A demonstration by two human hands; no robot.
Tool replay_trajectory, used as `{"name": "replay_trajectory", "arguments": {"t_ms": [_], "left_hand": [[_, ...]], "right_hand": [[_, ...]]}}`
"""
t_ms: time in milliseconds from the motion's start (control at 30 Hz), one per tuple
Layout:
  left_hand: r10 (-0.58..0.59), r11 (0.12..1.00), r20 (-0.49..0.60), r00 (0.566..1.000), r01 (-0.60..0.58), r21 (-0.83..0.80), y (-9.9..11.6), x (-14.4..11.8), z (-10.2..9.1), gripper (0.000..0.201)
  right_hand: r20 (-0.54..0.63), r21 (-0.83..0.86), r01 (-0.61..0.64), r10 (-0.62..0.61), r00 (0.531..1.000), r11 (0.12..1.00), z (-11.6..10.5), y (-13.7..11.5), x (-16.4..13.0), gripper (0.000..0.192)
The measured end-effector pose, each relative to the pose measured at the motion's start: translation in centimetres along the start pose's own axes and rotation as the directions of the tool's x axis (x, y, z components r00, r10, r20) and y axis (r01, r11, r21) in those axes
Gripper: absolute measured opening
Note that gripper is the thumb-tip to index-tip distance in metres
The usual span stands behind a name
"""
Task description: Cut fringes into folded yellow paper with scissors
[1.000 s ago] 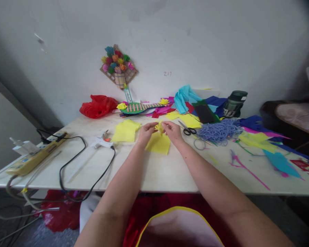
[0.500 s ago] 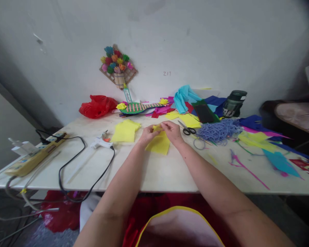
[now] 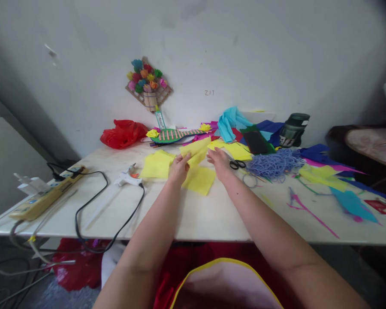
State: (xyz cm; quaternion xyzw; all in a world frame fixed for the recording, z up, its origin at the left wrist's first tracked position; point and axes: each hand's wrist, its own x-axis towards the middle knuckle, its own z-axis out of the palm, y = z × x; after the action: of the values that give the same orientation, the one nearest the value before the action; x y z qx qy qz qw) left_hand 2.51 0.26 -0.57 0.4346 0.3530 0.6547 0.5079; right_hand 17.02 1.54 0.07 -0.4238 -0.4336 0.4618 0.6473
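Note:
My left hand (image 3: 178,168) pinches a yellow paper sheet (image 3: 196,151) by its lower left corner and holds it up off the table. My right hand (image 3: 220,161) is just right of that sheet with fingers spread, touching its right edge. Under both hands another yellow sheet (image 3: 200,180) lies flat on the white table (image 3: 193,214). A stack of yellow sheets (image 3: 156,165) sits to the left of my left hand.
Black scissors (image 3: 236,163) lie right of my right hand, beside a heap of lilac yarn (image 3: 273,162). A white glue gun (image 3: 126,179) with a black cord and a power strip (image 3: 45,195) are on the left. Coloured paper scraps, a red bag (image 3: 124,133) and a dark jar (image 3: 292,128) line the back and right.
A small crumpled yellow piece held between both hands has opened into a lifted sheet. My right hand has released its pinch and spread its fingers.

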Motion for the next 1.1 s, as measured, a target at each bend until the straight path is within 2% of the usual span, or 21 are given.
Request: {"name": "replay_trajectory", "arguments": {"t_ms": [67, 133, 333, 433, 567, 667, 800, 933, 1100], "left_hand": [[0.048, 0.996, 0.058, 0.997, -0.044, -0.079, 0.1, -0.1, 0.2, 0.027], [0.071, 0.991, 0.115, 0.991, -0.057, -0.12, 0.1, -0.3, 0.4, 0.028], [0.062, 0.994, 0.18, 0.982, -0.043, -0.104, 0.0, -0.6, 0.7, 0.028], [0.03, 0.997, 0.183, 0.983, -0.017, -0.071, -0.1, -0.6, 0.6, 0.028], [0.003, 0.994, 0.116, 0.993, 0.01, -0.109, -0.1, -0.3, 0.3, 0.03], [-0.009, 0.983, 0.047, 0.999, 0.018, -0.185, 0.0, 0.1, -0.1, 0.03], [-0.036, 0.979, -0.024, 0.999, 0.03, -0.202, 0.2, 0.6, -0.8, 0.03], [-0.074, 0.975, -0.006, 0.997, 0.071, -0.211, 0.5, 0.7, -1.4, 0.033], [-0.169, 0.976, 0.032, 0.985, 0.172, -0.133, 0.9, 0.4, -1.7, 0.047]], "right_hand": [[0.095, 0.081, -0.12, 0.112, 0.989, 0.989, 0.2, -0.2, -0.3, 0.046], [0.145, 0.094, -0.186, 0.171, 0.974, 0.978, 0.3, -0.4, -0.6, 0.042], [0.157, 0.098, -0.254, 0.237, 0.959, 0.962, 0.3, -0.7, -1.1, 0.046], [0.168, 0.094, -0.231, 0.214, 0.962, 0.968, 0.2, -0.6, -1.1, 0.039], [0.142, 0.102, -0.203, 0.188, 0.972, 0.974, 0.1, -0.7, -0.9, 0.026], [0.117, 0.094, -0.186, 0.175, 0.978, 0.978, -0.2, -0.8, -0.6, 0.023], [0.119, 0.042, -0.141, 0.135, 0.984, 0.989, -0.5, -0.8, -0.3, 0.024], [0.1, -0.023, -0.073, 0.075, 0.992, 0.997, -0.9, -0.7, 0.1, 0.027], [0.105, -0.138, -0.004, 0.018, 0.994, 0.99, -1.3, -0.6, 0.3, 0.024]]}}
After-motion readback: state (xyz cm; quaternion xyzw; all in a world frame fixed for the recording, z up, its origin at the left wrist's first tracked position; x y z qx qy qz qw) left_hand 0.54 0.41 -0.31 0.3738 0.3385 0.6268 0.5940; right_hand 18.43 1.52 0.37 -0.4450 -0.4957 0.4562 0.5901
